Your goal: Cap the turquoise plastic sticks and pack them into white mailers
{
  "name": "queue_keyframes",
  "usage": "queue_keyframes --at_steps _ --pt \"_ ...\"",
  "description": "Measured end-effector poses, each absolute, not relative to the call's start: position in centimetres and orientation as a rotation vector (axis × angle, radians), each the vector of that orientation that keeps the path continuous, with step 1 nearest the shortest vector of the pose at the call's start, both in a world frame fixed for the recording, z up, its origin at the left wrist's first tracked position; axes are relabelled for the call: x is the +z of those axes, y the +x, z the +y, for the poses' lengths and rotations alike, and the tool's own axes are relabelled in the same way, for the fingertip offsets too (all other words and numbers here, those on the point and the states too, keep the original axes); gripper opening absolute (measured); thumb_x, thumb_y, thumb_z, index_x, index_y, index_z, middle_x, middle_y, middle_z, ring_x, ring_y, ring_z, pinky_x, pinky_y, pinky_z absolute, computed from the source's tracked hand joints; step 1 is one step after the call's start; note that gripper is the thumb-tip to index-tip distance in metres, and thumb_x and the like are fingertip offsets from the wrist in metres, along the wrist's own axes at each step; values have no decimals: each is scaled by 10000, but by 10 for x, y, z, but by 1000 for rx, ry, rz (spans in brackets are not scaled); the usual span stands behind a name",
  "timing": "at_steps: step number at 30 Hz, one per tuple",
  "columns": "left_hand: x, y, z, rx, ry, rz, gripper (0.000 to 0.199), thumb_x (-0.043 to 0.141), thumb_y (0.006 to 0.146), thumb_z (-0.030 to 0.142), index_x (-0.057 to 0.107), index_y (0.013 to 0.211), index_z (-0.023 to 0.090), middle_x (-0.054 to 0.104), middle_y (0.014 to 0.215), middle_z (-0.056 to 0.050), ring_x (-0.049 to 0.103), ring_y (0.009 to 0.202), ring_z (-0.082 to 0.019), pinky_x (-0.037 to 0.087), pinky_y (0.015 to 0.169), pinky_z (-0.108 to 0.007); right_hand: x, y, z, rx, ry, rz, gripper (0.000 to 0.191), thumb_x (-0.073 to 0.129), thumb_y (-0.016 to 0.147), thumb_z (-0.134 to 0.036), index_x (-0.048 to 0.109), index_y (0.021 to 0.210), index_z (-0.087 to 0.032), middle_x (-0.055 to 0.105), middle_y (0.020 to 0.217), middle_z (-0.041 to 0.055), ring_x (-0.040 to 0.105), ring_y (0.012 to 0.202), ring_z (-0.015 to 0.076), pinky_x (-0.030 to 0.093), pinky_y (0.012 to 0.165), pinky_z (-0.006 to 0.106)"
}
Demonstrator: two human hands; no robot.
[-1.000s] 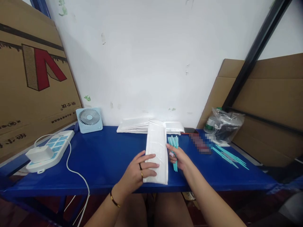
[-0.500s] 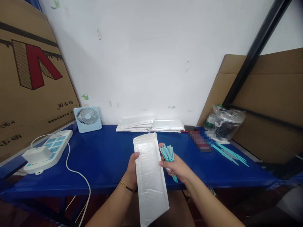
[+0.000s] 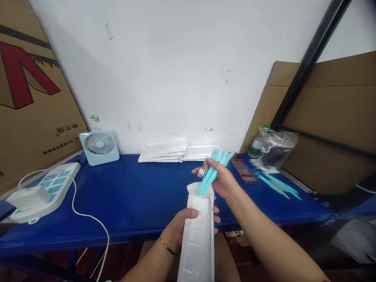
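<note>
My left hand (image 3: 183, 221) is wrapped round a long white padded envelope (image 3: 198, 239), thumb on its front and fingertips showing past its right edge. The envelope's mouth points up and away from me, its flap standing behind. In my right hand (image 3: 221, 178) is a bundle of thin turquoise sticks (image 3: 213, 172), slanted so that their lower ends lie at the envelope's mouth. Whether those tips are inside cannot be made out. A pale wrap covers one finger of my right hand.
Stacked white padded envelopes (image 3: 163, 152) lie by the wall. More turquoise sticks (image 3: 280, 185), a phone (image 3: 245, 172), a bottle (image 3: 256, 147) and a plastic bag (image 3: 279, 150) are at right. A fan (image 3: 100, 147) and power strip (image 3: 54, 186) with a cable are at left.
My right hand has lifted and tilted the sticks, bringing their lower ends to the envelope's mouth. The envelope has moved lower and slightly right, with my left hand now further round it.
</note>
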State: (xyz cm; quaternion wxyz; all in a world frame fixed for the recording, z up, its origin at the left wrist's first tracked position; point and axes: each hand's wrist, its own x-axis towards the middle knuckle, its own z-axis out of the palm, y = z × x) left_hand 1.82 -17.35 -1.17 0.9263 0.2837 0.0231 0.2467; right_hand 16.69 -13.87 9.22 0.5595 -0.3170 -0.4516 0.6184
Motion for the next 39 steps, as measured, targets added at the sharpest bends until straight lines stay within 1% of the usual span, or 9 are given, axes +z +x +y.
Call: queue_keyframes --at_steps 4,7,10,16,24,29,32,35,39 --pt "-17 17 -177 460 585 -13 615 587 659 334 525 1196 39 632 1037 -158 613 908 -262 414 860 -377 72 161 -142 1752 -876 -1152 302 611 768 -444 605 694 -151 682 900 75 620 688 159 478 542 238" --pt "-23 16 -177 489 553 -39 625 570 651 368 528 1185 46 630 1034 -156 609 903 -273 400 878 -408 67 169 -148 1887 -920 -1378 320 708 691 -353 664 926 -140 666 944 76 595 655 125 421 465 175" --pt "-27 18 -178 489 533 -54 629 551 656 379 516 1198 63 630 1031 -156 607 906 -284 395 876 -424 70 178 -150 1895 -840 -1527 470 737 659 -330 626 1086 -168 656 936 60 586 673 115 399 466 151" --pt "-26 21 -181 486 526 -103 672 559 645 407 488 1228 82 622 1049 -155 599 917 -293 385 883 -445 83 181 -155 1824 -716 -1655 531 643 719 -504 607 1124 -163 633 962 81 581 745 132 439 553 182" --pt "-26 21 -183 507 479 -110 739 547 655 442 430 1301 104 593 1146 -161 568 1013 -319 391 898 -480 88 187 -148 1569 -806 -1788 464 672 743 -306 566 1184 -205 629 1020 63 592 858 165 475 674 237" --pt "-23 20 -186 520 492 -106 746 529 676 459 441 1303 64 553 1223 -189 472 1159 -364 332 961 -520 90 186 -156 1437 -956 -2055 341 496 871 -376 618 1153 -228 664 978 41 600 838 165 471 704 265" --pt "-20 20 -189 541 507 -95 786 498 692 527 452 1289 18 475 1315 -221 294 1295 -403 262 1009 -549 87 186 -159 1335 -967 -2174 323 542 845 -354 642 1126 -230 675 985 33 604 872 182 464 748 284" --pt "-17 20 -192 582 505 -106 804 478 704 566 438 1304 33 347 1423 -195 136 1360 -392 232 1029 -560 80 188 -156 1179 -1048 -2059 245 609 790 -349 706 947 -188 685 868 35 609 779 178 456 664 259" --pt "-18 14 -195 564 492 -82 814 499 695 535 406 1327 32 311 1445 -189 128 1369 -371 214 1053 -520 71 192 -151 1033 -1164 -1907 197 633 771 -347 713 770 -167 666 749 30 588 675 156 419 579 236"
